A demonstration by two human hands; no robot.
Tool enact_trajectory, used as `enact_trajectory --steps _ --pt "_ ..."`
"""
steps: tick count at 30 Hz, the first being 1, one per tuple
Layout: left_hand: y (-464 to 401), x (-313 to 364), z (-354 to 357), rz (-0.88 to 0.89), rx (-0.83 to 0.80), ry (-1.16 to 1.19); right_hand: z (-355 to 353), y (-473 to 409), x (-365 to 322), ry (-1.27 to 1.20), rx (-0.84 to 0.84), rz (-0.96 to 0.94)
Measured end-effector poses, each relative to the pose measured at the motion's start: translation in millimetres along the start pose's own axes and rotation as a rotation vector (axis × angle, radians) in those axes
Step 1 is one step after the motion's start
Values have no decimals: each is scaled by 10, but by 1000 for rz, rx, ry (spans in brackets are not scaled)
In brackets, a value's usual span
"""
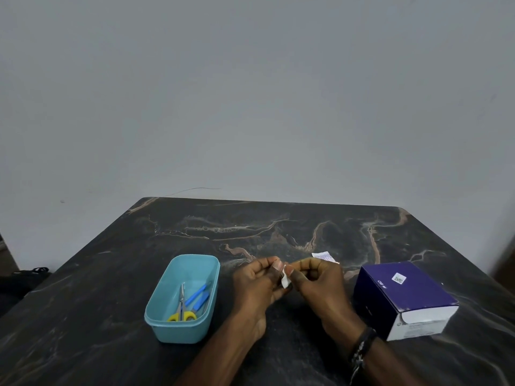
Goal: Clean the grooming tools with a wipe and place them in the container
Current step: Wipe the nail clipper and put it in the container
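Inside teal container (158, 327) — scissors (182, 305), blue tools (198, 298); both hands pinching wipe (285, 280).

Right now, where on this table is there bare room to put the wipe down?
Bare dark marble table lies beyond both hands, toward the wall, and left of the light blue plastic container. It is crowded between that container and the purple cardboard box: the left hand and right hand pinch the white wipe, a torn sachet behind.

Wipe: small white folded wipe (285, 280), pinched between both hands.
Container: open teal plastic tub (167, 324), holding yellow-handled scissors (182, 310) and blue tools (198, 298).
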State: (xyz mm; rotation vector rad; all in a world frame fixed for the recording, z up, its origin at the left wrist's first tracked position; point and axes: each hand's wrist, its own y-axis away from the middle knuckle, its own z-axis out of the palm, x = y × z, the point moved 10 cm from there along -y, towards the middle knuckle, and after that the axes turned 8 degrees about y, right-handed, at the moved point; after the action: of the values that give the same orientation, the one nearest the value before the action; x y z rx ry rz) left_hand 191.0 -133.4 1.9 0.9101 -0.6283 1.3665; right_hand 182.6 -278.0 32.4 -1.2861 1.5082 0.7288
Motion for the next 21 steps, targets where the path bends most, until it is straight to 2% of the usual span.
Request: enact_trajectory --steps 5,10,17,21 --pt "-1 -57 28 -57 -40 64 -45 0 -86 99 78 -111" --pt "-10 -73 0 -64 -6 76 76 16 -95 153 -26 -146" --pt "-28 -58 -35 -60 12 58 187 23 2 135 -183 -15" --pt "-20 -75 -13 -63 -10 18 199 48 23 36 -235 38"
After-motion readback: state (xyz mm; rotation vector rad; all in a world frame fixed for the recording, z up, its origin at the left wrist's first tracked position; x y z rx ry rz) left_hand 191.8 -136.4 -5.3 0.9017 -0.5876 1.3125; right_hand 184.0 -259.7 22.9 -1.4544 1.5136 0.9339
